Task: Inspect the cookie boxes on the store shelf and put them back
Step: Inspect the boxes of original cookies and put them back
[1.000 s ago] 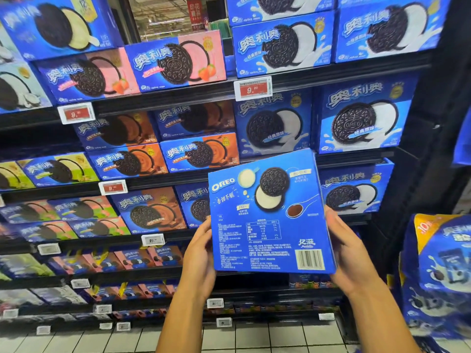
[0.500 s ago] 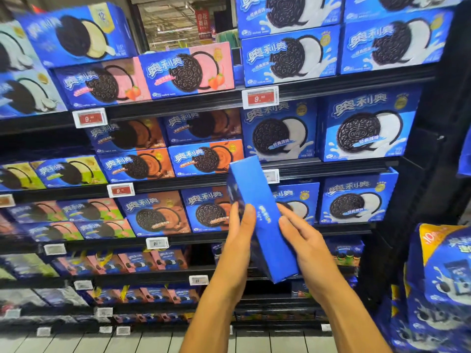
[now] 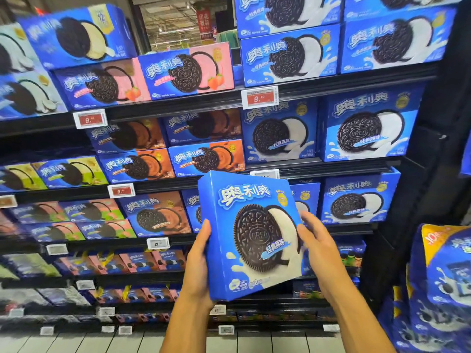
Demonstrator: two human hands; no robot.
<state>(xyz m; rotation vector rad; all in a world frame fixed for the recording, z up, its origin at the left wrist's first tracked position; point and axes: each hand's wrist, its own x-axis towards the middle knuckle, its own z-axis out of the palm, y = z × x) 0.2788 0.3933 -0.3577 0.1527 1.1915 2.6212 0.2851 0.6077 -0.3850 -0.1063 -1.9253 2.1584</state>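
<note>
Between our two hands sits the blue cookie box, front face toward us now, big dark cookie and white cream printed across it. Our left hand grips the box's left edge low down, thumb over the front corner and the other fingers wrapped behind, out of sight. Our right hand is more relaxed: fingers fairly straight, spread along the right edge, touching it without clearly curling round. We hold the box upright, tipped a little to the left, in front of the shelf, clear of it and not set down.

Just behind the box's right shoulder peeks a matching box on the third shelf, and beside that stands another blue box. Above them, one level up, are two larger blue boxes, with chocolate-flavour boxes to their left. Higher again we spot the pink strawberry boxes and a red price tag reading 9.90. Away at the far right hangs a stack of blue multipacks, near our right forearm.
</note>
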